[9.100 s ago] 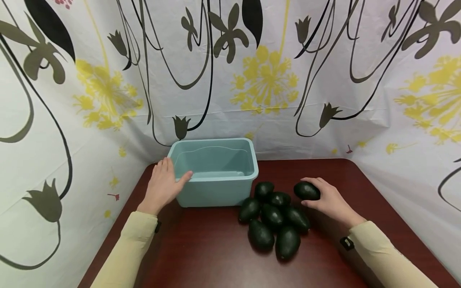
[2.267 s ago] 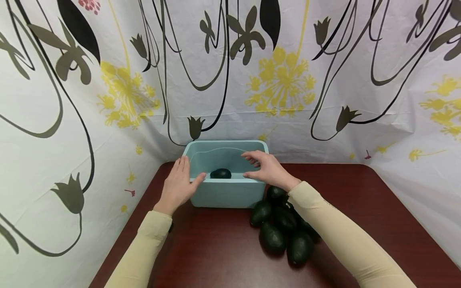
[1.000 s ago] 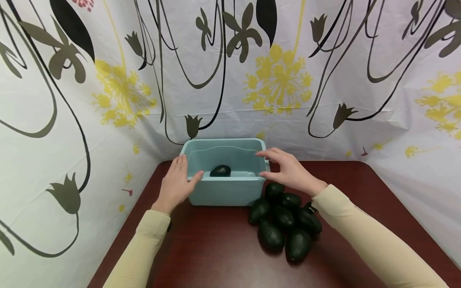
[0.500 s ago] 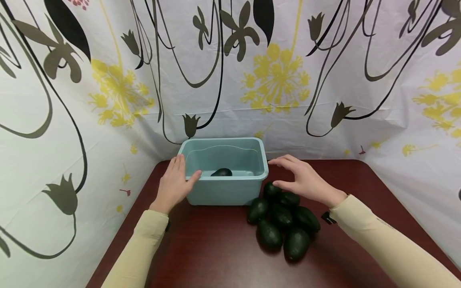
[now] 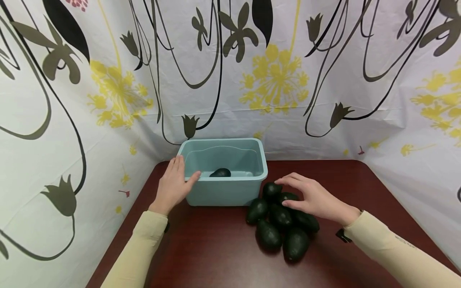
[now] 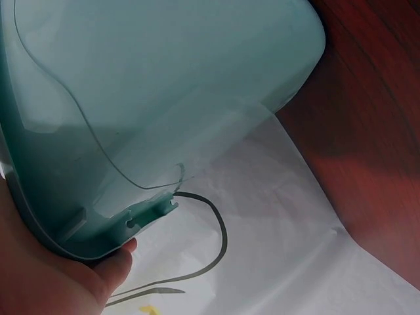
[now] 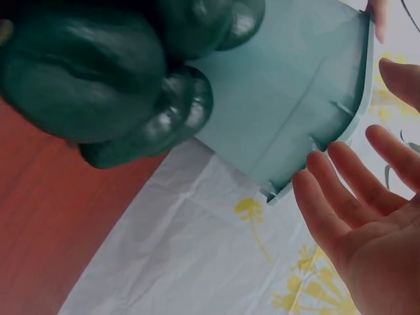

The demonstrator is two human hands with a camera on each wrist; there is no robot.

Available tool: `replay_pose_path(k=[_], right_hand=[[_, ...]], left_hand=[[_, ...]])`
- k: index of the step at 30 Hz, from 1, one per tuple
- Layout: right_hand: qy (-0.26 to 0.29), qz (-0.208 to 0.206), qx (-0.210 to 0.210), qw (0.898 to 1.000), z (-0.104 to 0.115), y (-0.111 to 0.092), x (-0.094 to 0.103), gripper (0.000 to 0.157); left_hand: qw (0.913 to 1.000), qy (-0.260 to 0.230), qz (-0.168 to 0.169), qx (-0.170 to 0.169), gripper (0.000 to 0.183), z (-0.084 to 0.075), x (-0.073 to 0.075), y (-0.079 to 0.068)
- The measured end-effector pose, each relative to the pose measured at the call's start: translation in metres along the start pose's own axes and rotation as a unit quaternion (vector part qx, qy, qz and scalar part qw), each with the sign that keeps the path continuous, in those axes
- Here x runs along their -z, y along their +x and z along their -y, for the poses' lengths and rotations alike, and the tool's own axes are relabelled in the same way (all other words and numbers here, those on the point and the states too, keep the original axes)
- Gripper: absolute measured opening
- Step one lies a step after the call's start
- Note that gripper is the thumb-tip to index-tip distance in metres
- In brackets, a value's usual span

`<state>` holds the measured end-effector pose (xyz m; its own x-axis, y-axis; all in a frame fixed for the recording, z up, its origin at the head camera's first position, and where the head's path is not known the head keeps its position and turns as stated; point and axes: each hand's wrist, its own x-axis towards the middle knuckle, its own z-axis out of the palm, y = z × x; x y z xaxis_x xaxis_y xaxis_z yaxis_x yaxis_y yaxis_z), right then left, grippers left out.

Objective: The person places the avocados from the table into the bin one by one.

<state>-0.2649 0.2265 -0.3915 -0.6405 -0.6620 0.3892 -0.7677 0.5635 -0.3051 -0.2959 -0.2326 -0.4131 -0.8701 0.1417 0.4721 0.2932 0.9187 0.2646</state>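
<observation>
Seven dark green avocados [image 5: 281, 216] sit bunched on the red-brown table [image 5: 209, 252], at the blue tub's [image 5: 223, 193] 4 o'clock. One avocado [image 5: 221, 173] lies inside. The left hand [image 5: 171, 188] rests at the tub's 8 o'clock, thumb spread from straight fingers. The right hand [image 5: 317, 199] spreads over the bunch's 2 o'clock.

There are eight avocados [image 5: 268, 236], one bin [image 5: 223, 194], two hands [image 5: 172, 187] [image 5: 318, 200] and one table [image 5: 212, 248].
</observation>
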Motion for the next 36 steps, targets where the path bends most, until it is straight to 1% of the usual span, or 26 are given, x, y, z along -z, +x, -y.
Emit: replay_pose_path(k=[6,15,27,34,36], right_hand=[[0.003,0.008,-0.002,1.0,0.001,-0.018,-0.006,0.059],[0.017,0.023,0.004,1.0,0.005,-0.04,-0.016,0.062],[0.041,0.057,-0.004,0.998,0.009,-0.066,-0.029,0.06],[0.04,0.062,0.007,0.997,0.01,-0.079,-0.039,0.056],[0.046,0.065,0.005,0.997,0.011,-0.081,-0.04,0.056]], left_hand=[[1.0,0.002,0.006,0.006,0.104,0.0,-0.001,0.0],[0.9999,-0.001,0.009,0.007,0.103,0.0,-0.001,0.0],[0.9999,0.003,0.009,0.005,0.103,0.0,-0.001,0.0],[1.0,0.003,0.003,0.005,0.103,0.001,-0.002,-0.001],[1.0,0.004,0.003,0.005,0.103,0.0,-0.002,0.0]])
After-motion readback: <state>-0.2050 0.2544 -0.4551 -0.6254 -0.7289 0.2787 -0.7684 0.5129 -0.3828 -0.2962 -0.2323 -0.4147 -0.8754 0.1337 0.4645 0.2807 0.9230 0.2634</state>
